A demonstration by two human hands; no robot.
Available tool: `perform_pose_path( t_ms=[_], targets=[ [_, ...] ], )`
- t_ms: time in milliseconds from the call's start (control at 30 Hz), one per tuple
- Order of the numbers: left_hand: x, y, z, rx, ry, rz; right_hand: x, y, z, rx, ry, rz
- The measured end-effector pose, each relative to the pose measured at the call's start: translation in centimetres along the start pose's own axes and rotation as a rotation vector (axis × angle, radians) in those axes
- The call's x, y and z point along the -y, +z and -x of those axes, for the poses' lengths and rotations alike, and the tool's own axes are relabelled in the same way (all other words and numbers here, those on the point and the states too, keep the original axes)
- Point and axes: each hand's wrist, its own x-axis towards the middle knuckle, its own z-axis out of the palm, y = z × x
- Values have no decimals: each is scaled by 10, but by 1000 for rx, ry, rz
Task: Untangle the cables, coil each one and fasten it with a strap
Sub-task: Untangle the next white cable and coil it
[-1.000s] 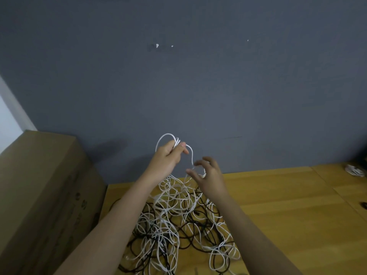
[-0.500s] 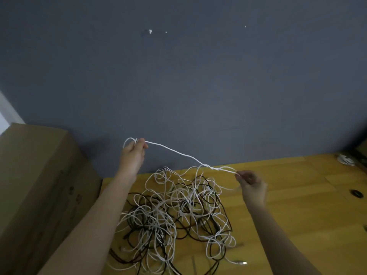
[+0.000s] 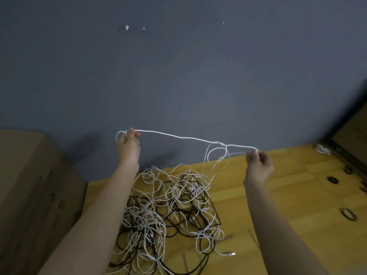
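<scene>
Both hands, left hand (image 3: 128,144) and right hand (image 3: 258,161), pinch a thin white cable (image 3: 178,137) stretched above the black-and-white cable tangle (image 3: 168,211) on the wooden floor (image 3: 278,205); pulling harder could tighten its knot.

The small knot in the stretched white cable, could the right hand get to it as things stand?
Probably yes. The knot hangs in open air beside the right hand, nothing between them, but that hand is pinching the white cable and must let go or slide along.
</scene>
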Motion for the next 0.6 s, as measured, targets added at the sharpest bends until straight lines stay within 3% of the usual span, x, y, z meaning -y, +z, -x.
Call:
perform_pose_path(
  t_ms=[100,200,333,400,500,600],
  targets=[
    [-8,3,-1,-48,-2,45,26,9,-2,-39,-109,-64],
    [-14,6,2,0,51,-18,32,12,1,36,-212,153],
    [-27,8,16,343,151,-242,22,11,11,488,-130,678],
    [-34,8,28,470,187,-355,20,9,30,705,-185,857],
    [-43,7,49,642,190,-455,15,14,77,968,-303,794],
    [-50,3,65,824,95,-442,9,19,119,1165,-237,732]
  ],
)
